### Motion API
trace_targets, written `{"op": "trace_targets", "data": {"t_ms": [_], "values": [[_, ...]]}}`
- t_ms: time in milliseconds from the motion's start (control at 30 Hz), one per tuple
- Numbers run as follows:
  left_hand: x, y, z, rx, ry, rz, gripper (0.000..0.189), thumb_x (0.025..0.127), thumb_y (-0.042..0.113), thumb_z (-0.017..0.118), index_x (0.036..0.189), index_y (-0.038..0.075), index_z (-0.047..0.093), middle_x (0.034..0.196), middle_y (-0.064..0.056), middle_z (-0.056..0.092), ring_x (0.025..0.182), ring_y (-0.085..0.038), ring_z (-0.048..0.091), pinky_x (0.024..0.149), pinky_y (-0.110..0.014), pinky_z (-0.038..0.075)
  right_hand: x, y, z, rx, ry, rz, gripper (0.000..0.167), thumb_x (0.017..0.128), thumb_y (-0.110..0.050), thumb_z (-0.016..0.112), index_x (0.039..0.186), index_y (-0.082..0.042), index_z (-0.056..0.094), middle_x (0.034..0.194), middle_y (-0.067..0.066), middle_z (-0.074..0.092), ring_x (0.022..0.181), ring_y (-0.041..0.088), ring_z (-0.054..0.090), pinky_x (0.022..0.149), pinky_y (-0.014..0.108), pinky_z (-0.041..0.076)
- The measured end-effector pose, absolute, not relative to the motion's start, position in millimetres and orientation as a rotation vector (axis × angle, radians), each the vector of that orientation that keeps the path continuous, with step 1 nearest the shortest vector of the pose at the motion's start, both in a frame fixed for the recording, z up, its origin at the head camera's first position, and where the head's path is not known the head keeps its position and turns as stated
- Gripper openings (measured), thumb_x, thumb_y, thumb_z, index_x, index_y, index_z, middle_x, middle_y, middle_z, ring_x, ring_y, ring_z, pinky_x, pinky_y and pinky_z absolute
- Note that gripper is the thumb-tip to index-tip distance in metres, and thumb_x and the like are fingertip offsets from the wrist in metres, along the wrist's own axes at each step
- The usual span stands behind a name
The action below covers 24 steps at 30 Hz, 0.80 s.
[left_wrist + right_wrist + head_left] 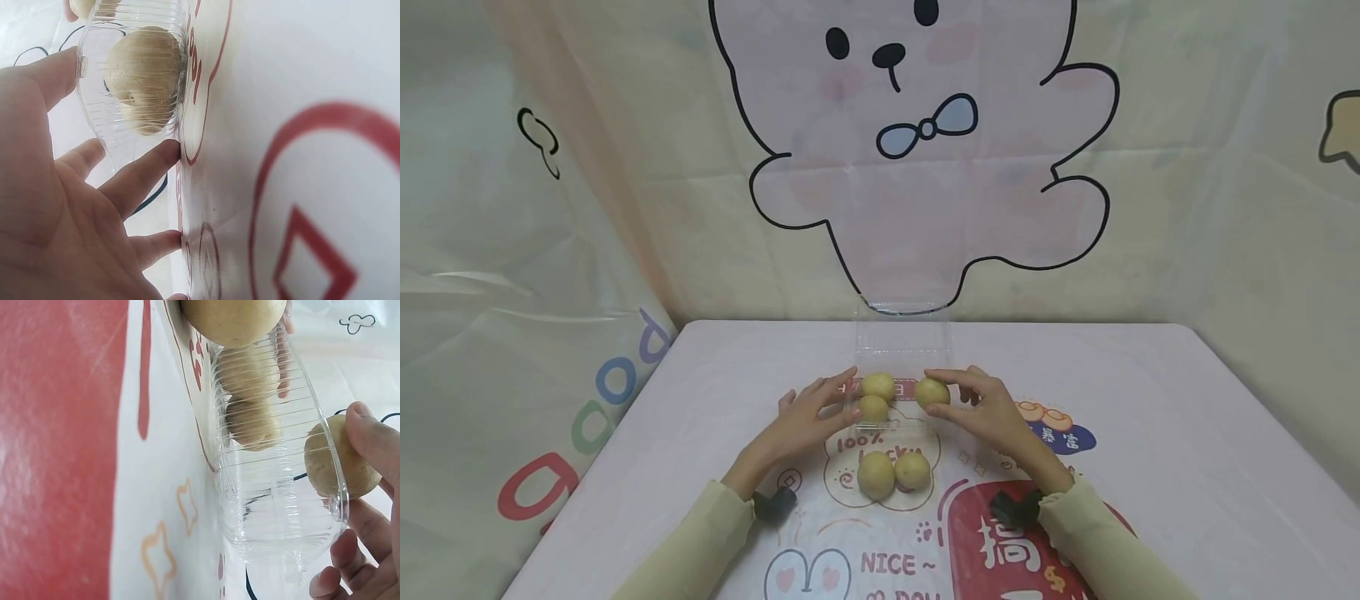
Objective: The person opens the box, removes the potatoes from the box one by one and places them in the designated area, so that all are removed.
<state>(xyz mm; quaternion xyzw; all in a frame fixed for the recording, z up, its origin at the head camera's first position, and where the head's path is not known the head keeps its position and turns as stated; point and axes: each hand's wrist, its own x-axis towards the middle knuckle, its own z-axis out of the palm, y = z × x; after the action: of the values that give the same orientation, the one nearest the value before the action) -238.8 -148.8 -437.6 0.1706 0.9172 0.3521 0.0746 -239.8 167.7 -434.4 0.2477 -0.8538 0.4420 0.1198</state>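
A clear plastic clamshell box sits on the table with its lid raised at the back. Two potatoes, one farther and one nearer, lie in its left part. My right hand pinches another potato between thumb and fingers, at the box's right side by the rim. On the left, my left hand touches the box: its thumb is at the rim and its extended fingers reach along the side and down to the table. Two more potatoes, left and right, lie together in front.
The white table cover bears printed words and drawings, including a large red patch at the front right. Behind the table hangs a cloth with a cartoon bear. Dark bands circle both wrists.
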Motion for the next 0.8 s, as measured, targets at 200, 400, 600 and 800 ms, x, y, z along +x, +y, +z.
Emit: {"op": "trace_targets", "data": {"t_ms": [200, 400, 600, 800], "values": [[-239.0, -148.8, -437.9, 0.509, 2.753, 1.053, 0.073, 0.097, 0.061, 0.056, 0.161, 0.042, 0.025, 0.148, -0.005, 0.060, 0.158, -0.033, 0.019, 0.122, -0.069, -0.004, -237.3, 168.9, -432.3, 0.725, -2.492, 1.294, 0.049, 0.082, -0.025, 0.087, 0.129, -0.025, 0.072, 0.088, -0.006, 0.064, 0.076, 0.016, 0.048, 0.065, 0.025, 0.041], [-239.4, -148.8, -438.6, 0.509, 2.757, 1.048, 0.074, 0.097, 0.062, 0.056, 0.161, 0.041, 0.026, 0.148, -0.005, 0.060, 0.158, -0.034, 0.018, 0.122, -0.070, -0.004, -235.6, 169.9, -431.6, 0.716, -2.503, 1.296, 0.049, 0.083, -0.025, 0.086, 0.130, -0.024, 0.071, 0.101, -0.008, 0.071, 0.076, 0.020, 0.052, 0.065, 0.032, 0.045], [-239.6, -148.6, -438.5, 0.505, 2.754, 1.045, 0.073, 0.097, 0.062, 0.055, 0.160, 0.042, 0.025, 0.148, -0.004, 0.059, 0.158, -0.033, 0.019, 0.122, -0.069, -0.005, -233.7, 170.4, -430.7, 0.723, -2.500, 1.301, 0.050, 0.083, -0.026, 0.086, 0.131, -0.023, 0.071, 0.110, -0.006, 0.074, 0.072, 0.012, 0.052, 0.065, 0.026, 0.045], [-239.3, -148.2, -437.6, 0.508, 2.753, 1.053, 0.073, 0.097, 0.062, 0.055, 0.160, 0.042, 0.026, 0.149, -0.004, 0.059, 0.159, -0.034, 0.018, 0.122, -0.070, -0.005, -231.5, 171.1, -429.3, 0.734, -2.504, 1.345, 0.049, 0.084, -0.026, 0.085, 0.131, -0.022, 0.070, 0.095, -0.003, 0.072, 0.068, 0.009, 0.052, 0.063, 0.023, 0.044]]}}
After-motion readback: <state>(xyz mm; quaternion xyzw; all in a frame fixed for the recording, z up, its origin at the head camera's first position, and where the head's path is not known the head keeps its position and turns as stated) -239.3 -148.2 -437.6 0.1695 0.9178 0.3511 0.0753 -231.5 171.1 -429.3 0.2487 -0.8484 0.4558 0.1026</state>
